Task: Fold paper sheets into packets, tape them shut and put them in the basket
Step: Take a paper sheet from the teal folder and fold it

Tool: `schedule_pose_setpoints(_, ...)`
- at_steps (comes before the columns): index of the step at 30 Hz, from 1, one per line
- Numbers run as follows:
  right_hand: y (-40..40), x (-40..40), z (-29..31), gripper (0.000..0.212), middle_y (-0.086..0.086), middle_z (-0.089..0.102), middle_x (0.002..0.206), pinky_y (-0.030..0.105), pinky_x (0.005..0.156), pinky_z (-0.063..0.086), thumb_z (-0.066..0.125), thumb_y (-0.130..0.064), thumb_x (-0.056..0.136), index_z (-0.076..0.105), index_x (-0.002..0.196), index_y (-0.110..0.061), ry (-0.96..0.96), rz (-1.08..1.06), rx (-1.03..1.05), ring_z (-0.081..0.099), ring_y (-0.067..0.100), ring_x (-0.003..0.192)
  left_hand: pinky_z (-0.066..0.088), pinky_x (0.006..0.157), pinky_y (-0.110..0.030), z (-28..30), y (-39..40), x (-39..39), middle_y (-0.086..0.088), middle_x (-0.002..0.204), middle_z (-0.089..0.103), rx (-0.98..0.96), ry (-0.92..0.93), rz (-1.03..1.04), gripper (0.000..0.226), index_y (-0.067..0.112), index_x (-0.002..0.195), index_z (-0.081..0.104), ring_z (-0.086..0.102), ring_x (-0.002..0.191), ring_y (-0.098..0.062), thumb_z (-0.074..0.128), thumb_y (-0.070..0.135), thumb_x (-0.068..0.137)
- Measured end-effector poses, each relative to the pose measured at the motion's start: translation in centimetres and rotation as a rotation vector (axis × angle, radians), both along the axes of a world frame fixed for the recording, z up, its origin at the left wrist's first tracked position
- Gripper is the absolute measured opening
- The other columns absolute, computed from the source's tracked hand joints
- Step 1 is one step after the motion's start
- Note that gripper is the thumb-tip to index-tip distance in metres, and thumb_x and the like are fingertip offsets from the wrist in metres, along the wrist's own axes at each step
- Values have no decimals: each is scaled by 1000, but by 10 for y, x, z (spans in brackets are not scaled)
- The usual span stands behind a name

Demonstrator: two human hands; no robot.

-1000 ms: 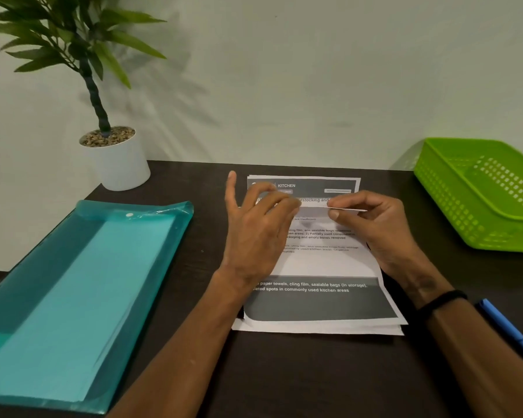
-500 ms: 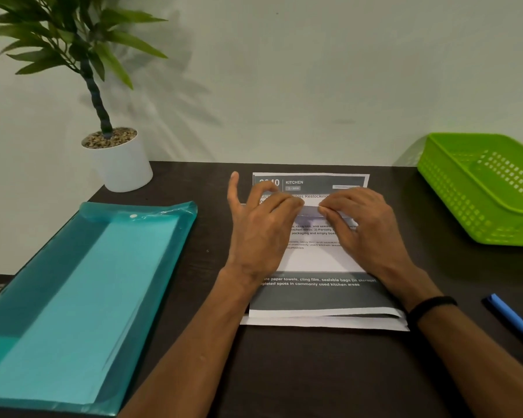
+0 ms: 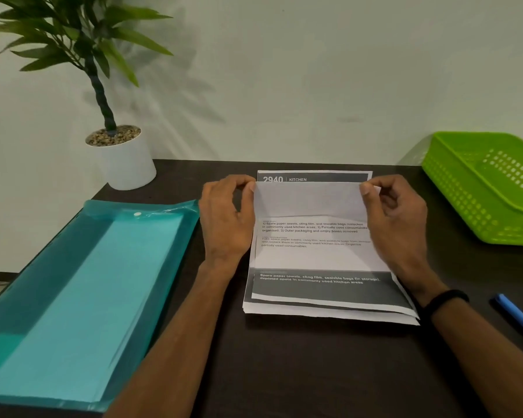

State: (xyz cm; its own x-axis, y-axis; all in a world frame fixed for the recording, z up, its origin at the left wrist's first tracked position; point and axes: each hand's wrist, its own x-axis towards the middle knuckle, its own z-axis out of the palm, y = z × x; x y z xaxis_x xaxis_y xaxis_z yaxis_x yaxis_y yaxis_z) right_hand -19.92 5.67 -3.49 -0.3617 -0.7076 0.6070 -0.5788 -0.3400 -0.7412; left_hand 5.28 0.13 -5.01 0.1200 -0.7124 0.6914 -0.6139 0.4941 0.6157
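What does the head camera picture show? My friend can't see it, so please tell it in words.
Two hands, left and right, pinch the corners of a folded-down flap on a printed sheet lying on a dark table. A teal folder and plant sit left, a green basket right.

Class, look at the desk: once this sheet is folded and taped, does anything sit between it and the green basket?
Nothing visible does. The top sheet, pinched by both hands, and the green basket at far right have only bare dark desk between them. The blue pen lies nearer, off that path.
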Motion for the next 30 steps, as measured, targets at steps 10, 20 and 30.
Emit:
schedule_pose_setpoints(10, -3, -4, -1, 12, -4, 77, 92, 18, 74, 56, 79, -21, 91, 75, 100, -13, -222, 157, 113, 72, 6, 82, 50, 71, -9, 9, 4, -3, 13, 94, 68, 89, 351, -86, 15, 12, 111, 68, 66, 88, 4, 60, 22, 104)
schedule_pose_setpoints(20, 1, -6, -3, 15, 0, 80, 92, 24, 55, 57, 80, -23, 89, 79, 101, -16, -224, 247, 266, 75, 13, 85, 50, 71, -16, 43, 22, 38, 12, 84, 68, 136, 28, 254, 25, 20, 100, 72, 64, 75, -4, 61, 42, 101)
schedule_pose_setpoints(30, 22, 28, 25, 32, -3, 66, 102, 37, 70, 55, 80, -46, 83, 72, 107, -27, 181, 33, 186, 61, 23, 87, 54, 76, -41, 17, 37, 158, -12, 93, 74, 526, -392, 424, 22, 14, 93, 76, 69, 90, -37, 60, 30, 96)
